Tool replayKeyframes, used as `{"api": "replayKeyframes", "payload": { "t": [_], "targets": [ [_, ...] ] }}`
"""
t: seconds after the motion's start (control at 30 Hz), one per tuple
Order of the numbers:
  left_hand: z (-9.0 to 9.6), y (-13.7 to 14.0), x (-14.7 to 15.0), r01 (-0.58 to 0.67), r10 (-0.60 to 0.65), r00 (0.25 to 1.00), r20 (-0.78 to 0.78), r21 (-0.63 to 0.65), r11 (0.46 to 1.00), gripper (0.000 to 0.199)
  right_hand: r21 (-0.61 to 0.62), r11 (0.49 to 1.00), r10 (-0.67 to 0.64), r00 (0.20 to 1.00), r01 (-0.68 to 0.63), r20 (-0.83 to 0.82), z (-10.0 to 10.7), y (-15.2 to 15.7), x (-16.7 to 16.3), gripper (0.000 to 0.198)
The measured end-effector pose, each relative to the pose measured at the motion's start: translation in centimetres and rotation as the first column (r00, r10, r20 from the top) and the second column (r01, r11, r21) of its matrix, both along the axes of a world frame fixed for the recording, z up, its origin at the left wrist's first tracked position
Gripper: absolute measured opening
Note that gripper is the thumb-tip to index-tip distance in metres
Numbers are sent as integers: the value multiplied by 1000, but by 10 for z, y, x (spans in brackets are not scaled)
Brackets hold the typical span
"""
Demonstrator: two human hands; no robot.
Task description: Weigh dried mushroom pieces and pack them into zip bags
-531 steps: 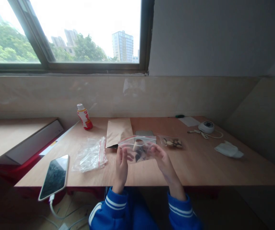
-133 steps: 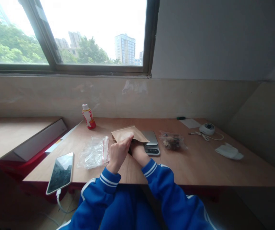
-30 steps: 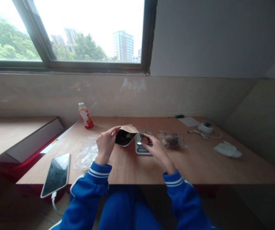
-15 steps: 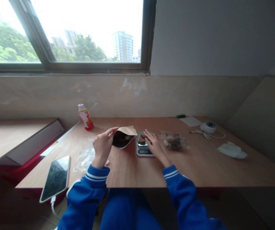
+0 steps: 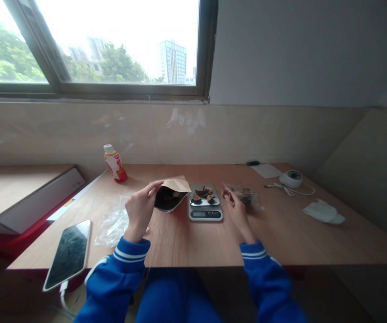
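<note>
My left hand [image 5: 142, 204] is closed on the upper left edge of a kraft paper pouch [image 5: 176, 184]. The pouch mouth gapes toward me, with a dark inside and a few pale and brown pieces in it. To its right stands a small digital kitchen scale [image 5: 205, 215], its steel plate bearing several dried brown slices [image 5: 203, 194]. Just right of the scale, my right hand [image 5: 236, 211] has its fingers pinched on what looks like a dried brown piece [image 5: 226, 194]. Partly behind that hand lies a clear zip bag [image 5: 252, 199] of dark dried pieces.
A crumpled clear plastic bag [image 5: 111, 224] and a charging tablet [image 5: 68, 249] are at the left, the tablet overhanging the front edge. A red and white bottle [image 5: 115, 165] stands behind. At right are a white dome camera [image 5: 292, 179], white paper [image 5: 266, 171] and a folded white cloth [image 5: 323, 212].
My right hand has moved right, off the scale plate to the zip bag's near side, uncovering the slices on the scale. The left hand still holds the pouch. The view has shifted slightly.
</note>
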State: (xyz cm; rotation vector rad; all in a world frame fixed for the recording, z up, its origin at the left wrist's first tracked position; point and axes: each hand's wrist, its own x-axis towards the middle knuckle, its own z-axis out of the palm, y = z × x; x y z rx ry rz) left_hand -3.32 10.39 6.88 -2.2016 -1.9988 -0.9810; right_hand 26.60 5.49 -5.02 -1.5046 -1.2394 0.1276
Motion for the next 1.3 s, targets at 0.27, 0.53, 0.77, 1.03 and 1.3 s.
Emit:
{"api": "replayKeyframes", "payload": {
  "t": [0.27, 0.53, 0.77, 1.03, 1.3],
  "targets": [
    [-1, -2, 0, 1, -1, 1000, 10, -4, 1000, 30, 11, 999, -47, 993, 49, -112, -6, 6, -7, 50],
    [-2, -3, 0, 13, -13, 1000, 10, -23, 1000, 32, -86, 996, 17, 993, -7, 113, 0, 33, -22, 51],
    [-6, -3, -2, 15, -15, 1000, 6, -28, 999, 31, -18, 998, 68, 992, -66, 108, 0, 12, -19, 50],
    [-5, -5, -1, 10, -9, 1000, 26, -59, 998, 30, 1, 999, -34, 999, 34, -6, -21, -45, 8, 42],
    [-9, -6, -4, 10, -9, 1000, 23, -53, 999, 29, -50, 998, -34, 995, 29, -90, -40, -56, 14, 40]
  ]
}}
